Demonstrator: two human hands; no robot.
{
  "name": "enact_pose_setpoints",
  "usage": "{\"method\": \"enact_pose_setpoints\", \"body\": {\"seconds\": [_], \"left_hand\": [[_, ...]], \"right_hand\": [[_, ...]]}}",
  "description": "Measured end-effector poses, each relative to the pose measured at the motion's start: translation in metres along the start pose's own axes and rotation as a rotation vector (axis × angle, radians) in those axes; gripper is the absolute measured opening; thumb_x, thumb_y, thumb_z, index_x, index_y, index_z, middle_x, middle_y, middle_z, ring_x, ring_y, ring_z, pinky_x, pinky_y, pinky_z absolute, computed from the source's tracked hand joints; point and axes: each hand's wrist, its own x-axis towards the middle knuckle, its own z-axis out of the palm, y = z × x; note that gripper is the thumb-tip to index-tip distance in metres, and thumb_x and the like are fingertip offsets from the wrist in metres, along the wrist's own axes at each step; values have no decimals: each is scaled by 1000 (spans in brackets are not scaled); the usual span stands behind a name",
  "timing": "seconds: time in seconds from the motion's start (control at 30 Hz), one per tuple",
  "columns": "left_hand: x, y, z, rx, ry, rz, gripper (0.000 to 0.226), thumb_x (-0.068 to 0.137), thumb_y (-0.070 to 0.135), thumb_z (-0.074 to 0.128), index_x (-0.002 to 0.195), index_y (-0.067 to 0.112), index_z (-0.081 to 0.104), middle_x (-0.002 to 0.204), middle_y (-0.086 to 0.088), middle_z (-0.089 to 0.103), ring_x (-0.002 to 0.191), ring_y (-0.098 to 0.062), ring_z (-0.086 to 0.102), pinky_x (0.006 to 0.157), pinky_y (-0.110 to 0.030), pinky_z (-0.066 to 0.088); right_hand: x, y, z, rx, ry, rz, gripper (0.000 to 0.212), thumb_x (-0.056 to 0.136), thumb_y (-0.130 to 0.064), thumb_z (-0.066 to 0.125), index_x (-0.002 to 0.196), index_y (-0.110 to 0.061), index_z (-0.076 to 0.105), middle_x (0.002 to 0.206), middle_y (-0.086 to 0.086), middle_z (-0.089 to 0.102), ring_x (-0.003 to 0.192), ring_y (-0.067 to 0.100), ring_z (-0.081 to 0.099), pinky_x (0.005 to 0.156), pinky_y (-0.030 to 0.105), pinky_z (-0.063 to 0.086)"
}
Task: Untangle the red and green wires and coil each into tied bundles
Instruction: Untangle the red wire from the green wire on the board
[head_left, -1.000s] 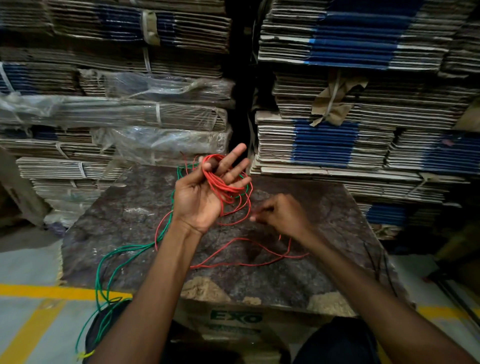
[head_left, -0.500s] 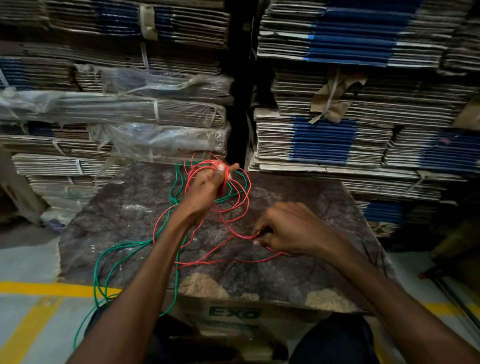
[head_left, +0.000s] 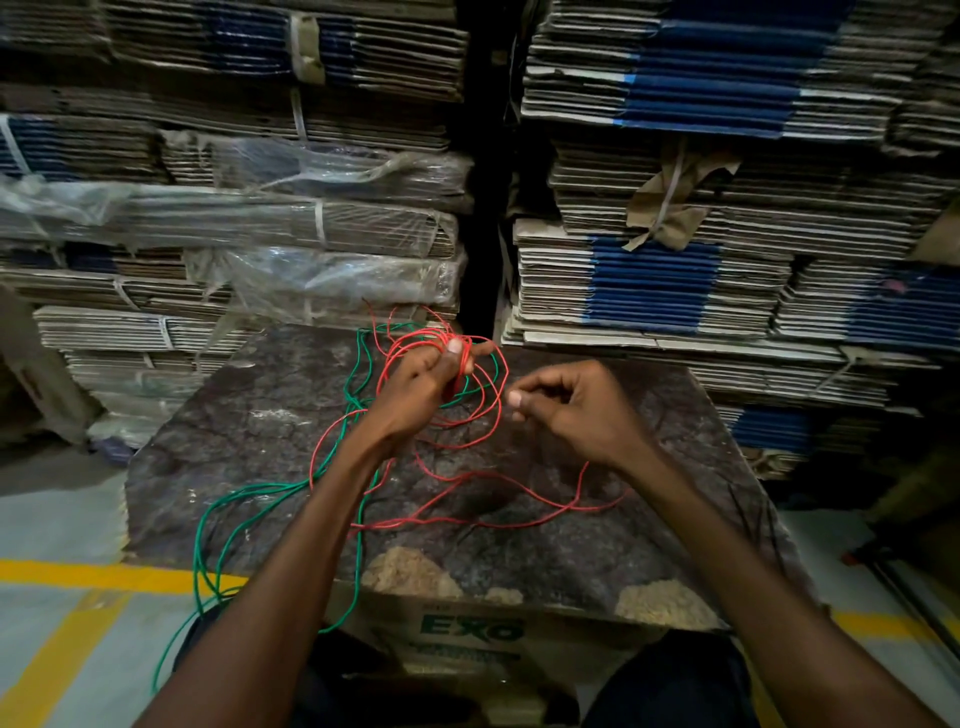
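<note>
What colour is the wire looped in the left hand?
Red wire, seen in the head view.

Two hands (head_left: 415, 389) — two wires (head_left: 483, 514)

Red wire (head_left: 470, 415) loops in left hand (head_left: 415, 387), right hand (head_left: 566, 410) alongside.

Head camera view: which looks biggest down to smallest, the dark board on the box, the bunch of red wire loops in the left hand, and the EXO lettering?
1. Dark board, by far the largest.
2. Red wire loops that the left hand grips.
3. EXO lettering.
The last two look close, and the lettering sits nearer the camera, so their order is unsure.
</note>
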Motion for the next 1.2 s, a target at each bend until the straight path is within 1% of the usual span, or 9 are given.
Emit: {"method": "enact_pose_setpoints", "body": {"seconds": [0.07,0.2,0.33,0.5,0.7,0.83,0.97,1.1,1.2], "left_hand": [[0,6,1,-70,-22,5,35,94,41,43,73,17,56,118,-5,69,90,-17,49,75,-31,33],[-5,26,6,-249,-107,48,31,97,31,40,72,14,46,124,-17,64,69,-18,35,64,-24,31],[-8,46,15,-381,-179,42,32,95,28,41,68,19,55,122,-25,62,92,-25,37,69,-31,26],[-8,55,19,-481,-214,24,25,92,28,42,72,14,48,124,-23,62,104,-24,65,84,-36,37],[-8,57,18,-581,-333,10,25,87,41,57,75,20,51,136,-25,53,127,-36,51,102,-45,41],[-7,57,19,-706,-377,48,21,84,40,64,75,22,59,140,-24,49,128,-37,49,107,-52,34],[-3,53,18,-767,-337,59,23,91,34,49,75,22,59,144,-22,45,129,-37,48,108,-58,28],[3,44,14,-837,-235,51,33,93,33,37,72,22,60,142,-19,49,118,-33,57,98,-49,45],[7,34,13,-799,-95,39,29,92,31,41,72,21,59,137,-19,54,108,-28,61,82,-39,54]], "right_hand": [[10,9,-4,-25,162,5,15,83,-18,73,76,-31,73,66,-2,71,59,10,56,59,34,46],[30,15,-11,12,328,19,16,79,-15,77,91,-25,74,70,-9,68,61,5,58,63,27,48],[41,11,-17,-11,315,6,37,75,-14,82,108,-23,70,90,-9,70,73,5,61,71,19,52],[44,15,-24,-22,220,-68,26,85,-33,65,101,-15,75,97,1,75,94,20,71,86,48,55],[34,13,-26,-18,332,-43,16,90,-30,64,82,-17,70,74,6,71,71,30,65,69,45,51],[34,18,-23,-103,233,20,22,85,-50,56,82,-29,61,69,-3,69,61,17,64,65,48,54],[22,22,-7,-202,77,79,9,89,-41,54,81,-38,56,68,-7,68,60,13,65,66,46,55],[4,19,10,-314,-124,48,22,95,-30,57,73,-29,54,72,2,68,62,21,64,61,41,52],[-5,13,11,-389,-271,17,21,92,-32,58,76,-18,62,67,1,66,51,8,51,56,35,44]]}}
